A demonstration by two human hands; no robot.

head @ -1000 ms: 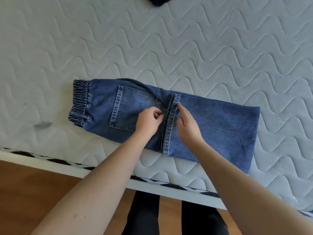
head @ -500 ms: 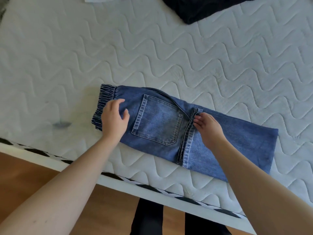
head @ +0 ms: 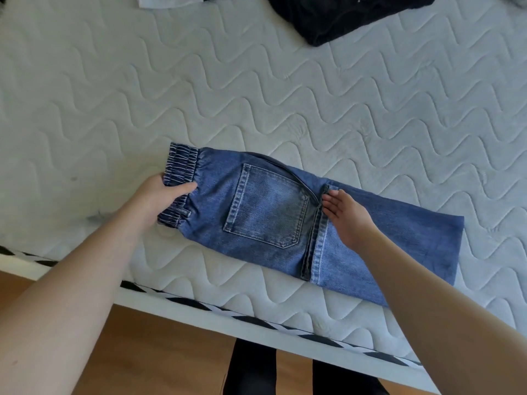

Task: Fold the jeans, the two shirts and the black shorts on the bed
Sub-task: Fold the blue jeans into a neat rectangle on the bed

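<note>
1. Near the front edge of the bed, the jeans lie flat in a long strip; legs already doubled over, back pocket up, elastic waistband at the left end, leg hems lying across the strip near its middle.
2. Left hand: thumb on top of the waistband, fingers hidden beneath it; reads as a pinch on the waistband edge, cloth barely raised.
3. Right hand: fingers straight and together, pressed flat on the denim just beside the hems; holds nothing, acts as a weight.
4. Step in hand, as judged: the second fold of the jeans; waistband end looks set to come over towards the right, with the pressed line as hinge.
5. Next move calls for: lift the waistband clear, carry it over the pocket, keep both long edges aligned; the right hand must slide out before the layer lands.
6. Still to fold: black garment at the far edge, probably the shorts; white cloth beside it, mostly out of view; cannot tell which shirt.
</note>
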